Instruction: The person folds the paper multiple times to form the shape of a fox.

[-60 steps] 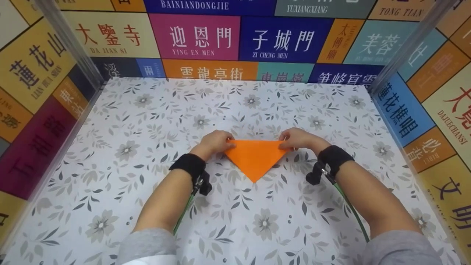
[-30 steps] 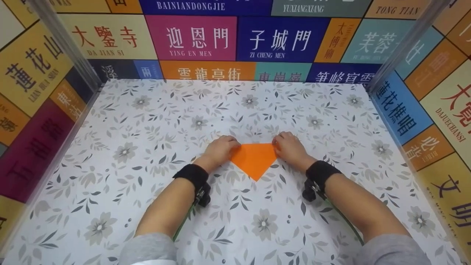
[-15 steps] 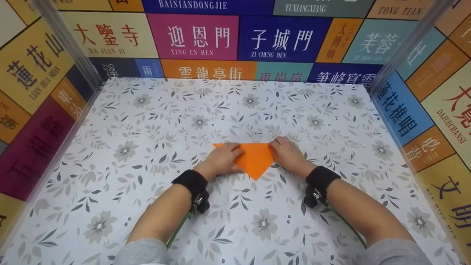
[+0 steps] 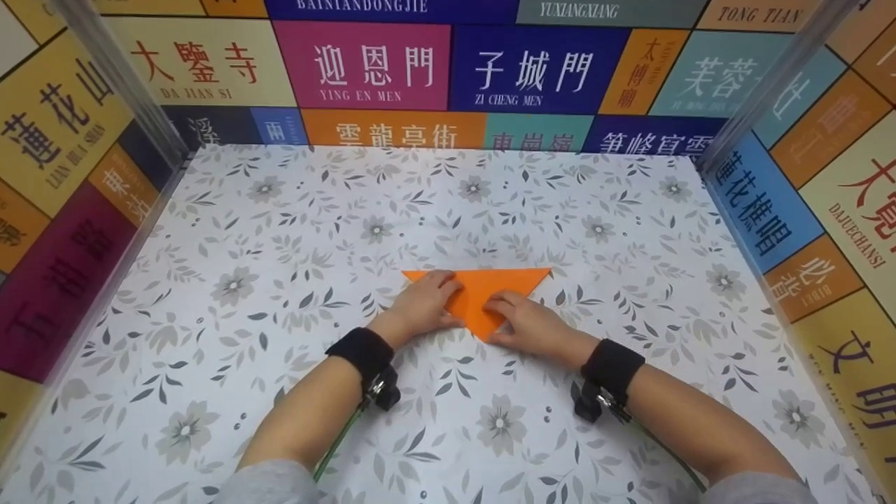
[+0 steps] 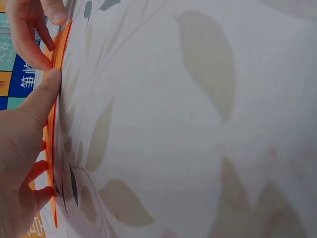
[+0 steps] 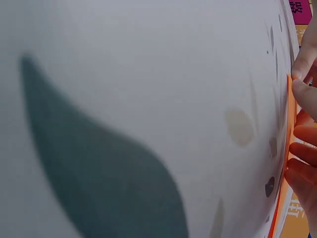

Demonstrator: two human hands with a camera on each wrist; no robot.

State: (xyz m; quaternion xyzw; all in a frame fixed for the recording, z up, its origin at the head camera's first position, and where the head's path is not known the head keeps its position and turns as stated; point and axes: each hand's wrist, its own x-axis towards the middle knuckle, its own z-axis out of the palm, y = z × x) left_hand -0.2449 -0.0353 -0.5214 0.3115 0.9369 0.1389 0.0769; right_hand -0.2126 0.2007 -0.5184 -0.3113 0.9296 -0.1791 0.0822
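An orange sheet of folded paper (image 4: 507, 280) lies flat on the table as a triangle. Its long edge is at the far side and its tip points toward me. My left hand (image 4: 420, 304) rests on its left half, fingertips on the paper and thumb along the lower left edge. My right hand (image 4: 535, 327) touches the lower part, with its thumb near the tip and its fingertips on the surface. In the left wrist view, the paper's edge (image 5: 60, 47) shows thin layers under the left thumb (image 5: 44, 94). The right wrist view shows several fingertips (image 6: 303, 134) pressing along the paper.
A white cloth with grey flowers and leaves (image 4: 500, 427) covers the table. Panels of coloured signs (image 4: 360, 66) stand behind and at both sides, with clear corner posts (image 4: 133, 84). Black wrist straps (image 4: 612, 367) carry small cameras with green cables.
Both hands have left the triangle's upper corners. The left slid inward onto the left half first; the right has since moved down and inward, uncovering the right corner. The paper stays nearly in place.
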